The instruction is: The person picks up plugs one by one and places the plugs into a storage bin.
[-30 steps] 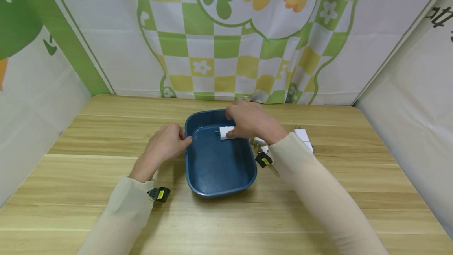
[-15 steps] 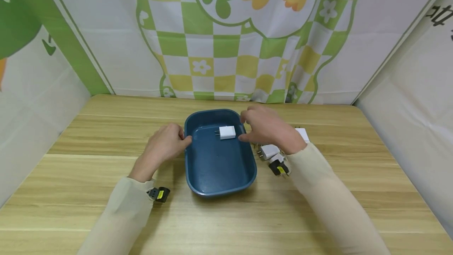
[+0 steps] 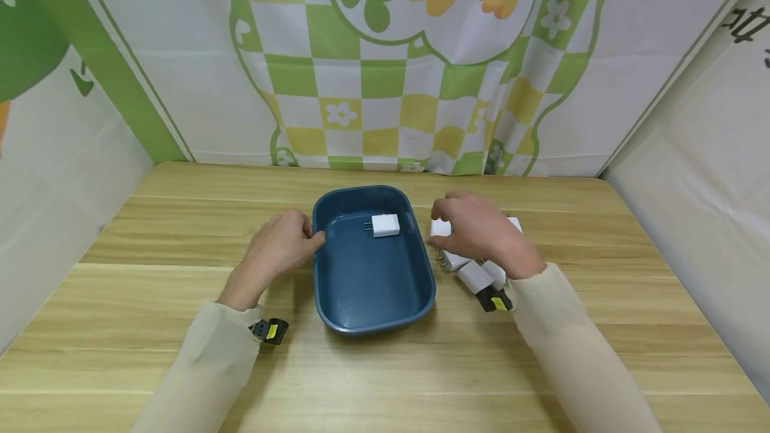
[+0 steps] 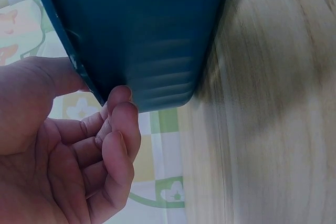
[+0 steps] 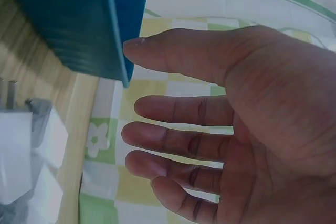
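Observation:
A dark blue rectangular bin (image 3: 373, 286) stands on the table, and one white plug-in charger (image 3: 386, 225) lies inside it near the back, prongs to the left. My left hand (image 3: 279, 246) pinches the bin's left rim, thumb on the inner side and fingers outside, as the left wrist view shows on the bin wall (image 4: 142, 35). My right hand (image 3: 481, 229) holds nothing, its fingers spread apart above a pile of white chargers (image 3: 475, 277) right of the bin. Part of that pile is hidden under the right hand. In the right wrist view a charger (image 5: 14, 156) shows below the hand.
The wooden table (image 3: 198, 219) extends to both sides. A patterned curtain (image 3: 385, 79) hangs along its back edge. Small black wrist cameras, one near each cuff, hang low over the table; the right one (image 3: 494, 299) is close to the chargers.
The right hand has let go of the charger inside the bin and moved right, out over the pile of chargers. The left hand has stayed on the rim.

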The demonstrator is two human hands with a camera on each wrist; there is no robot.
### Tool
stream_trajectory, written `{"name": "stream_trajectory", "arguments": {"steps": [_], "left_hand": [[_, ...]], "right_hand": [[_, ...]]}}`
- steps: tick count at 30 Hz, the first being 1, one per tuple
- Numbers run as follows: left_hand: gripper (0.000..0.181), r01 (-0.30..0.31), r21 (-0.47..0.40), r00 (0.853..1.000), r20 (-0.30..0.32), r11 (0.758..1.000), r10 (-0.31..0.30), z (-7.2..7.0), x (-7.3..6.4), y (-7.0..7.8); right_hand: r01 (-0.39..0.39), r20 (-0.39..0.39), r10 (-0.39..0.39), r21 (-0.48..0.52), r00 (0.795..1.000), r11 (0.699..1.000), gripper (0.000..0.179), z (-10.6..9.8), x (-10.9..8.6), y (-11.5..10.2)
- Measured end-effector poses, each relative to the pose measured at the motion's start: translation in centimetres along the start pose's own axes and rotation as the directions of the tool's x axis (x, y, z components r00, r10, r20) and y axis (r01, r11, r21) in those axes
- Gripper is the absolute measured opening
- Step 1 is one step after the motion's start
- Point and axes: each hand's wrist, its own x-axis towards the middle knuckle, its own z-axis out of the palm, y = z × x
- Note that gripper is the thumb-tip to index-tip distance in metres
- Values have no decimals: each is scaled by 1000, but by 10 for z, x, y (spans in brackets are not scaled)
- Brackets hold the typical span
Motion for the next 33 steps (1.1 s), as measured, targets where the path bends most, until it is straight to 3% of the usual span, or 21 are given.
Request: {"name": "stream_trajectory", "arguments": {"steps": [8, 22, 33], "left_hand": [[43, 2, -5, 1000, 4, 1000, -2, 0, -1, 1], [40, 19, -9, 1000, 18, 1000, -19, 0, -1, 1], [40, 13, 1, 999, 29, 1000, -13, -1, 0, 1]], "right_hand": [[-23, -21, 23, 3, 1000, 1000, 42, 10, -10, 16], [-115, 71, 113, 26, 991, 993, 37, 27, -21, 33], [-132, 124, 125, 46, 984, 990, 30, 27, -28, 39]]}}
